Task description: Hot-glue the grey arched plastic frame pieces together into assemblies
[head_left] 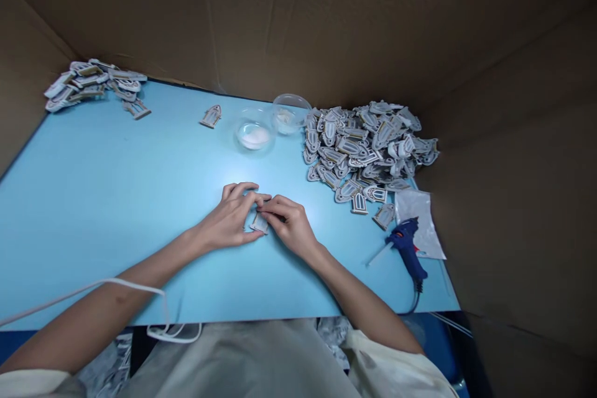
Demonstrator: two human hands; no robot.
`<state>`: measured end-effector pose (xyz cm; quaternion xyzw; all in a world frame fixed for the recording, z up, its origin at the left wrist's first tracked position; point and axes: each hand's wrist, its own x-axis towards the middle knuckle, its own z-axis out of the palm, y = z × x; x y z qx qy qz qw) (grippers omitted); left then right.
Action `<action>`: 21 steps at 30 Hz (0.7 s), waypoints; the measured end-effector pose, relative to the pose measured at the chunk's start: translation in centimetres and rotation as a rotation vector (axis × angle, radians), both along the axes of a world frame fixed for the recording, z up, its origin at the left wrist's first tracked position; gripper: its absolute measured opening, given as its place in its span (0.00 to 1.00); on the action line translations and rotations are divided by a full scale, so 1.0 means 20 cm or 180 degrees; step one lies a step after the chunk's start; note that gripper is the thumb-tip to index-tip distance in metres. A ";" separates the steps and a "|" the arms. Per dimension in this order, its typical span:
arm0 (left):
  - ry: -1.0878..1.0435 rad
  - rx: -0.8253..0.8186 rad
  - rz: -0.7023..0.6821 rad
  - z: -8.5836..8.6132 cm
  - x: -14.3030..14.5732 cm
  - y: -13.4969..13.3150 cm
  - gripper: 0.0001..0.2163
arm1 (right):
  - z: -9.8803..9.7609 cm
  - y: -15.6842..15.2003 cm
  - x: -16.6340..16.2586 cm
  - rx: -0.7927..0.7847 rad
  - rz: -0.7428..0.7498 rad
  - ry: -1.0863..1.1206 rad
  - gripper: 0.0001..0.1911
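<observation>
My left hand (228,217) and my right hand (289,225) meet at the middle of the light blue table (116,199). Between their fingers they pinch a small grey arched window-shaped piece (259,222), partly hidden by my fingertips. To the right of my right hand lies a large heap of similar arched pieces (368,149). A smaller heap of pieces (93,84) sits at the far left corner. One single piece (210,116) lies alone near the back edge of the table.
Two clear plastic bowls stand at the back, one (254,132) holding white powder, the other (290,113) holding a little pale material. A blue glue gun (407,250) rests on a plastic bag (417,224) at the right. A white cable (93,292) crosses my left forearm. Cardboard walls (326,25) surround the table.
</observation>
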<state>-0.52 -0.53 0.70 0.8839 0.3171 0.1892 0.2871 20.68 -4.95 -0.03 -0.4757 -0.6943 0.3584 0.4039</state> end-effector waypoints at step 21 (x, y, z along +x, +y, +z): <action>0.0001 0.0187 0.0186 -0.04 -0.01 -0.01 0.25 | -0.02 -0.01 -0.03 0.0198 -0.0117 -0.0368 0.06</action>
